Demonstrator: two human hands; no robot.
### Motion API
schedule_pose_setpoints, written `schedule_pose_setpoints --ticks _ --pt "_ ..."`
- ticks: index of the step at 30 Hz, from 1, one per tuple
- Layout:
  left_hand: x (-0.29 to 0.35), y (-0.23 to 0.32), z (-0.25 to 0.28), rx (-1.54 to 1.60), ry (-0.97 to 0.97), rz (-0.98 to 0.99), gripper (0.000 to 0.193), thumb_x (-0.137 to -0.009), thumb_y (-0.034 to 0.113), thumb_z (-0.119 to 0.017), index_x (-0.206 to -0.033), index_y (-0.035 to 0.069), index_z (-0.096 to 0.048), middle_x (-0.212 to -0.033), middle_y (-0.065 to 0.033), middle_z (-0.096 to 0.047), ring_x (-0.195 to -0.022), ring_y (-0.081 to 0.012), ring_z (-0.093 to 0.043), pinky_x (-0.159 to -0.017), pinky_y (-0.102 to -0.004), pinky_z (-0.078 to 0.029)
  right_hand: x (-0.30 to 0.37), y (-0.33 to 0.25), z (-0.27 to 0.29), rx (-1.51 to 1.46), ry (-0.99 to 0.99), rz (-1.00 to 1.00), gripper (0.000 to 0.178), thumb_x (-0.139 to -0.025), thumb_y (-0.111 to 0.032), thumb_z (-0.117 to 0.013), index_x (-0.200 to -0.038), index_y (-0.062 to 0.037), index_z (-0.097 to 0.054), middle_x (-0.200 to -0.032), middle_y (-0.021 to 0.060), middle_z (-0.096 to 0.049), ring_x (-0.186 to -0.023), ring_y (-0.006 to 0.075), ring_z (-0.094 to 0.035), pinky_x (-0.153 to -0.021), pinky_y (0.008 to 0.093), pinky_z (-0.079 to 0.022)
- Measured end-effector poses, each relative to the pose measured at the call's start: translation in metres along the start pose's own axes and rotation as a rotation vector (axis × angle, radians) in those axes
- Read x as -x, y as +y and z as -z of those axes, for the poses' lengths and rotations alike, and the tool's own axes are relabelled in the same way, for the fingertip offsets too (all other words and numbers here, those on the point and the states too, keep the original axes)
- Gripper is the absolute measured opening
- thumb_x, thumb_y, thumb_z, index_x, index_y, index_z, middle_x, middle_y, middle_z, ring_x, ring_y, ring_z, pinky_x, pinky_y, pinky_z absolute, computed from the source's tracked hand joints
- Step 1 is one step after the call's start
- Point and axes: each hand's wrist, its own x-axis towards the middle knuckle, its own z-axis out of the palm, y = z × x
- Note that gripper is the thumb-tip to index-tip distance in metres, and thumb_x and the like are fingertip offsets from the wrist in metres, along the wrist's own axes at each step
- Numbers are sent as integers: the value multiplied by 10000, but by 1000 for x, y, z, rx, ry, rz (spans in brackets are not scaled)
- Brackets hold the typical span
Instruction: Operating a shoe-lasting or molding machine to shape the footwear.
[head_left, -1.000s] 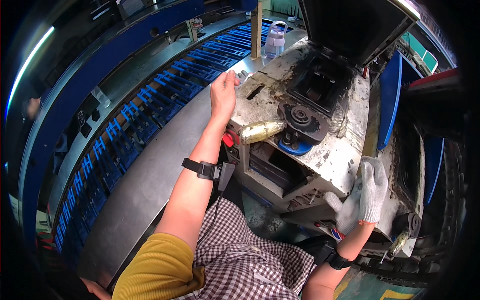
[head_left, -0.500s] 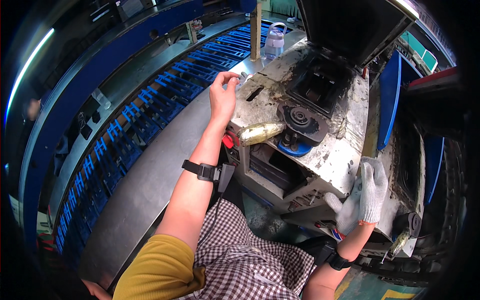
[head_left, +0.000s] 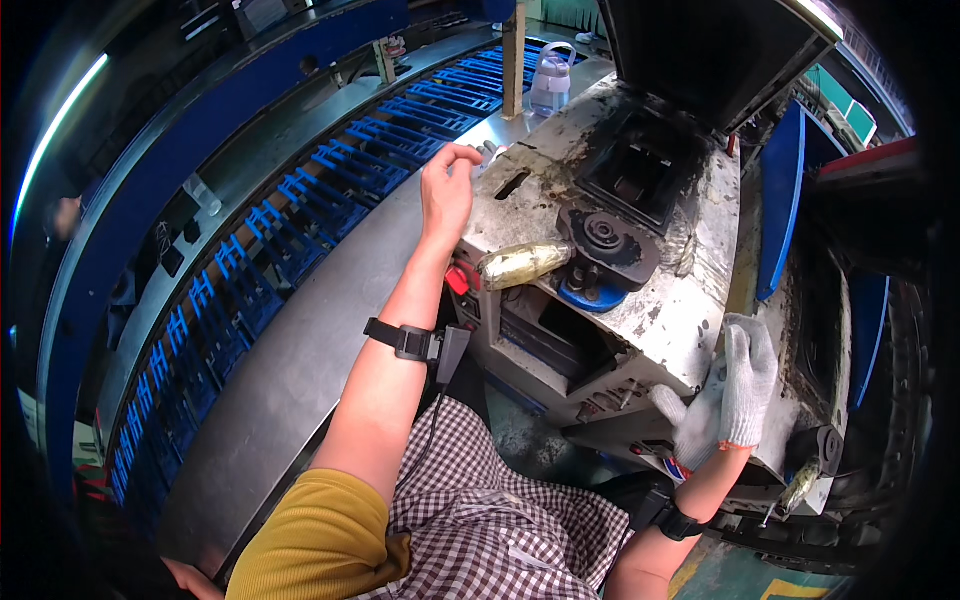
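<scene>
My bare left hand [head_left: 447,195] is raised at the left edge of the worn, pale machine top [head_left: 695,290], its fingers bent inward. A small grey piece [head_left: 488,150] shows just past the fingertips; I cannot make out whether they hold it. My right hand [head_left: 748,385] wears a white knit glove. Its fingers are closed on a second, loose white glove [head_left: 692,425], which hangs beside the machine's right front corner. A lever handle wrapped in yellowish tape [head_left: 525,265] juts toward me, joined to a dark round-hubbed clamp [head_left: 603,235].
Behind the clamp, a black lid [head_left: 705,55] stands raised over a dark recess [head_left: 637,165]. A red knob [head_left: 457,281] sits below the handle. Blue racks [head_left: 300,195] curve along the left beyond a metal sheet [head_left: 300,350]. A clear bottle [head_left: 550,82] stands at the back.
The left hand has shifted very slightly, with the thumb tip less visible beside the bent fingers. The right hand and the loose glove have hardly moved.
</scene>
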Motion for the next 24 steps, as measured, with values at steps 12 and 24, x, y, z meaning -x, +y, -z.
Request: schedule_pose_setpoints --ticks 12,24 --pt "-3 -10 -3 270 -9 -36 86 -1008 102 -460 -1035 64 -532 -933 -48 -629 -917 -119 -566 -882 -280 -417 1 -4 0 -8 9 -76 171 -965 -94 -568 -1082 11 -635 -933 13 -601 -805 75 -490 -748 222 -421" --pt "-3 -9 -9 240 55 -67 157 -1024 187 -489 -995 36 -520 -829 -42 -647 -734 -92 -518 -695 -262 -418 2 -4 -2 -3 24 -37 170 -971 -99 -564 -1078 14 -634 -857 1 -574 -743 60 -482 -675 211 -416"
